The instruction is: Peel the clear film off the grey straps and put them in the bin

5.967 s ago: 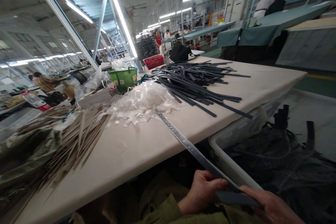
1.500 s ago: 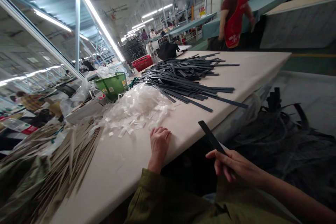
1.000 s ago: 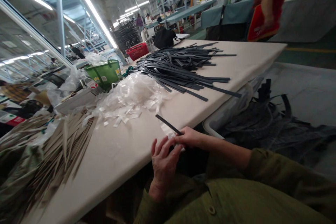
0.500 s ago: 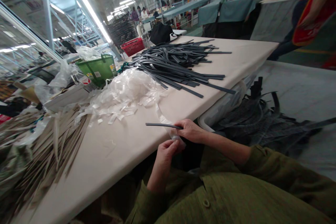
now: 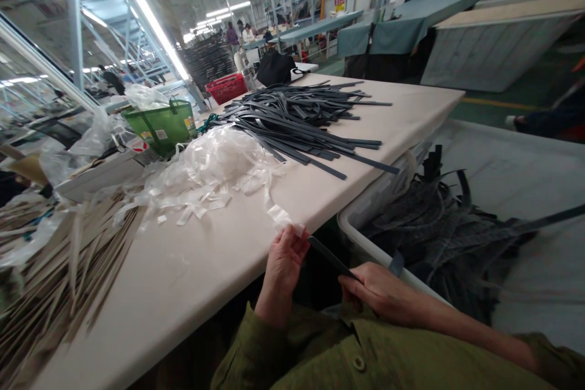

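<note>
My left hand (image 5: 284, 265) is at the table's front edge, its fingertips pinching the end of a white plastic strip (image 5: 280, 216). That strip trails back over the tabletop toward a heap of white translucent film (image 5: 223, 161). Lower and to the right, my right hand (image 5: 381, 289) grips a dark grey flat strip (image 5: 329, 256). The dark strip slants up and left, and its far end lies close to my left fingers; whether they touch it I cannot tell. A pile of similar dark grey strips (image 5: 301, 113) lies farther back on the table.
Brown strips (image 5: 86, 262) cover the left of the cream table (image 5: 183, 292). Behind the film stand a green bag (image 5: 162, 128) and a red basket (image 5: 226, 89). At my right, a white bin (image 5: 475, 140) holds tangled dark strips (image 5: 457, 244). Other people are in the background.
My right hand has moved down and right with the dark strip, away from my left hand. My left hand has shifted slightly up and left. The person at far right has mostly left view.
</note>
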`<state>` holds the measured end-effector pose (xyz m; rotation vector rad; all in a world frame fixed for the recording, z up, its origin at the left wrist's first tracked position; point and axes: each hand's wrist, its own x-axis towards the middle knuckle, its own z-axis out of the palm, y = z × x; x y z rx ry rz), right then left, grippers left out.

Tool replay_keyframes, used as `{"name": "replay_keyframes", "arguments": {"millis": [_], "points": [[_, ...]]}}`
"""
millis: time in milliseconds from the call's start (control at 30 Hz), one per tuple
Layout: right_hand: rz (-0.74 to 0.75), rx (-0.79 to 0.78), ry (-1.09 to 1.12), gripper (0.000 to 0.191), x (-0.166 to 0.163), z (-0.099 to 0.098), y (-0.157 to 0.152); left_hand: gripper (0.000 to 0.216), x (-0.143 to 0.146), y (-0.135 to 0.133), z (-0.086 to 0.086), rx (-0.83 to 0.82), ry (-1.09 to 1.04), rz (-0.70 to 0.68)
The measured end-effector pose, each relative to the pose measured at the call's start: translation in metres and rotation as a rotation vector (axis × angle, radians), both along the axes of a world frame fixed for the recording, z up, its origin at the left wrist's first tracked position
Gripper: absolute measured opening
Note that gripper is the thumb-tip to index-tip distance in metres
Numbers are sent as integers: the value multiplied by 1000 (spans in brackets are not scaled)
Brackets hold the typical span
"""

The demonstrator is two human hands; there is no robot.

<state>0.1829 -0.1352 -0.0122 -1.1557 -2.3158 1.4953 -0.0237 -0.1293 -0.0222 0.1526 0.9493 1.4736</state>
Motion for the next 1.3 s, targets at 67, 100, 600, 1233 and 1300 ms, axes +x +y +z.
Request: {"name": "replay_keyframes", "arguments": {"millis": [67, 100, 600, 1233, 1300], "points": [[-23, -15, -12, 67, -2, -2, 1, 47, 3, 0, 2, 4, -2, -13], [-29, -24, -15, 66, -4, -3, 3, 47, 5, 0, 3, 5, 0, -21], [-70, -35, 121, 43, 23, 14, 9, 46, 25, -29, -17, -66, 41, 136], [-229, -88, 183, 61, 55, 3, -2, 33, 53, -46, -17, 31, 77, -82], [-198, -68, 213, 59, 37, 0, 1, 34, 64, -51, -23, 55, 82, -198]]}}
